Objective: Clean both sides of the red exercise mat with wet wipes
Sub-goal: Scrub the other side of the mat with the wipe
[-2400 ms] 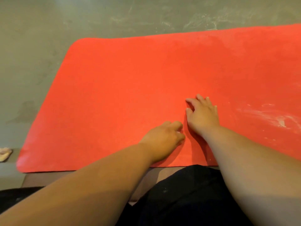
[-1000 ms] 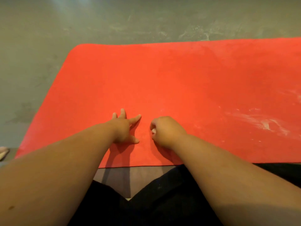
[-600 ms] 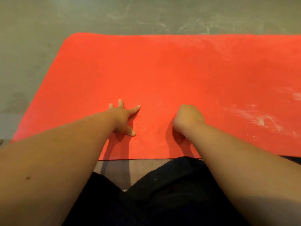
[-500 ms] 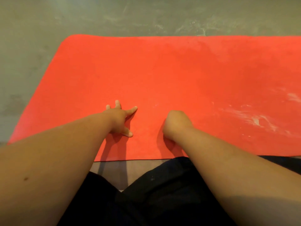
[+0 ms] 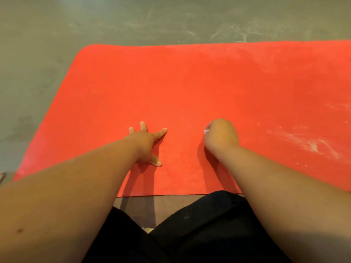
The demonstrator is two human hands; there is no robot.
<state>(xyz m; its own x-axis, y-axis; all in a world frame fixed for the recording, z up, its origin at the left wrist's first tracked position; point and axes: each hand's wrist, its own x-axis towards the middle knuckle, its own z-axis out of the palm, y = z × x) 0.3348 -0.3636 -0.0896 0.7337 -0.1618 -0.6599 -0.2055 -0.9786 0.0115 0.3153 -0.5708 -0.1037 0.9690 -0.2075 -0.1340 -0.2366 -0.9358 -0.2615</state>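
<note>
Red mat [image 5: 190, 88] lies flat on the grey floor [image 5: 95, 21], one face up, its near edge just in front of the person's black clothing [image 5: 199, 234]. The left hand [image 5: 145, 143] presses on the mat, grip spread flat. The right hand [image 5: 221, 136] rests on it too, grip curled round a white wipe [image 5: 206, 131] (only a scrap shows). White smears [image 5: 307, 143] mark the right part, so I judge this face only partly wiped. The underside is hidden.

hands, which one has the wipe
The right hand: curled round the wipe, a white scrap showing at its edge. The left hand lies flat on the mat, fingers spread.
</note>
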